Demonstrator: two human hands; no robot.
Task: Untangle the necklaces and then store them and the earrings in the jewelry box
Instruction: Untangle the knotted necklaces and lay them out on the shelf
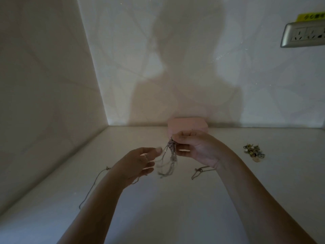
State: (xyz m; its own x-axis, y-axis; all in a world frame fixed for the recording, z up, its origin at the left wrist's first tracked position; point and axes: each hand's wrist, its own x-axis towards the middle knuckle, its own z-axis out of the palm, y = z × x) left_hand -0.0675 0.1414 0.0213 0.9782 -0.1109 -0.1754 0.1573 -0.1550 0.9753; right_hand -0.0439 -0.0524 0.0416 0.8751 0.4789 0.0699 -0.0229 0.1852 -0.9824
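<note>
My right hand [195, 147] pinches the tangled silver chain necklaces [170, 154] while my left hand [140, 162], fingers loose, hovers just beside them.

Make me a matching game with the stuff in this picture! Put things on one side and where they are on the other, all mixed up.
Things:
1. jewelry box
2. earrings
3. tangled necklaces
4. wall socket

Places:
A. hanging from the right hand
B. high on the wall, at the right
C. at the back of the table, against the wall
D. in a heap on the table, at the right

Pairs: 1-C, 2-D, 3-A, 4-B
</note>
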